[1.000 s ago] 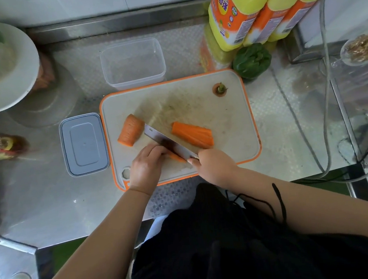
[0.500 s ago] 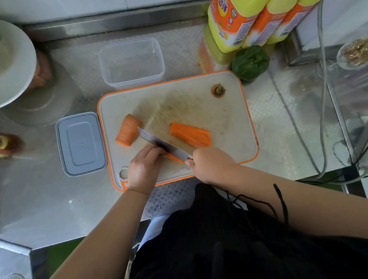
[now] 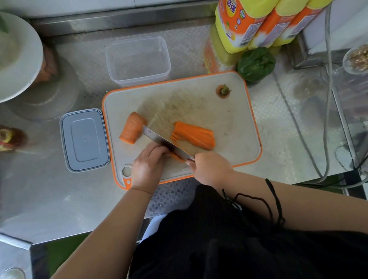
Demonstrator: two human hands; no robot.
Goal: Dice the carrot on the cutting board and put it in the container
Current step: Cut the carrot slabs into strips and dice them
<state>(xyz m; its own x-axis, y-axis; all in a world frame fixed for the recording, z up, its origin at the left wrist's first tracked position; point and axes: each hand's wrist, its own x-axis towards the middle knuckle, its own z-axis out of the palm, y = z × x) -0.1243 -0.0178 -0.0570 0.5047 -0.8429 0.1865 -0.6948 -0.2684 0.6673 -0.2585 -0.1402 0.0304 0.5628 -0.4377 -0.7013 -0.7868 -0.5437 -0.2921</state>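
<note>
Spanning the space under both hands, the orange-rimmed cutting board [image 3: 234, 134] carries every carrot piece. The clear container [image 3: 137, 61] stands empty beyond the hands, its grey lid [image 3: 84, 139] left of the left hand. A sliced carrot stack [image 3: 195, 134] lies just past the right hand; an uncut chunk [image 3: 132, 127] sits ahead of the left. The right hand [image 3: 211, 167] grips the knife [image 3: 166, 143]; the left hand [image 3: 148, 164], fingers curled, pins a thin carrot piece [image 3: 177, 157] beside the blade. Carrot is probably stiff and light, so it is best held by its flat sides.
</note>
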